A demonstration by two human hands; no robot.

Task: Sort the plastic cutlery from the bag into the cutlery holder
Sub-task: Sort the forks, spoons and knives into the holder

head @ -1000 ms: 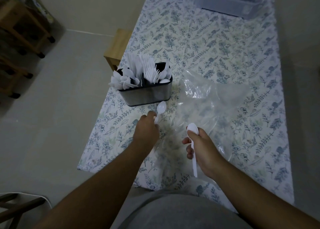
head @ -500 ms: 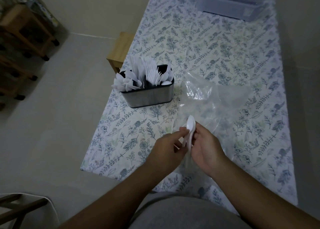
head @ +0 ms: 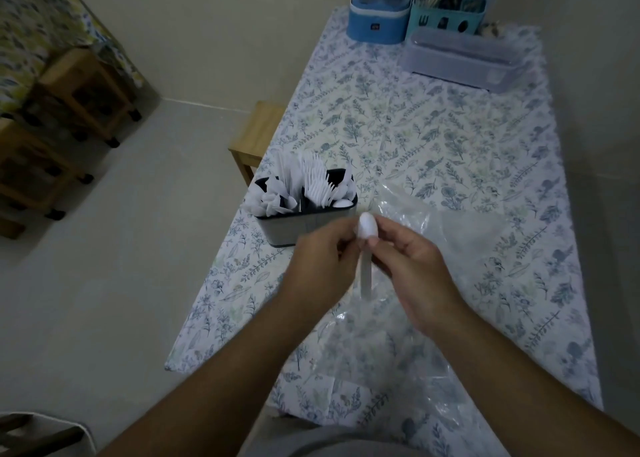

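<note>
Both hands meet above the table's near half, holding white plastic spoons (head: 366,230) together, bowls up and handles hanging down. My left hand (head: 322,266) grips them from the left; my right hand (head: 412,266) pinches them below the bowl. How many spoons are stacked I cannot tell. Just behind the hands stands the grey cutlery holder (head: 277,226), packed with white forks, spoons and knives in black compartments. The clear plastic bag (head: 450,235) lies flat on the tablecloth, under and to the right of my hands.
The table (head: 450,138) has a floral cloth. At its far end stand a blue box (head: 377,17), a teal holder (head: 446,20) and a clear lidded container (head: 457,58). A wooden stool (head: 258,134) stands left of the table, wooden furniture (head: 79,96) further left.
One second ago each hand held its own spoon apart. The hands came together, joined the spoons, and have since risen closer to the holder. The camera tilted up.
</note>
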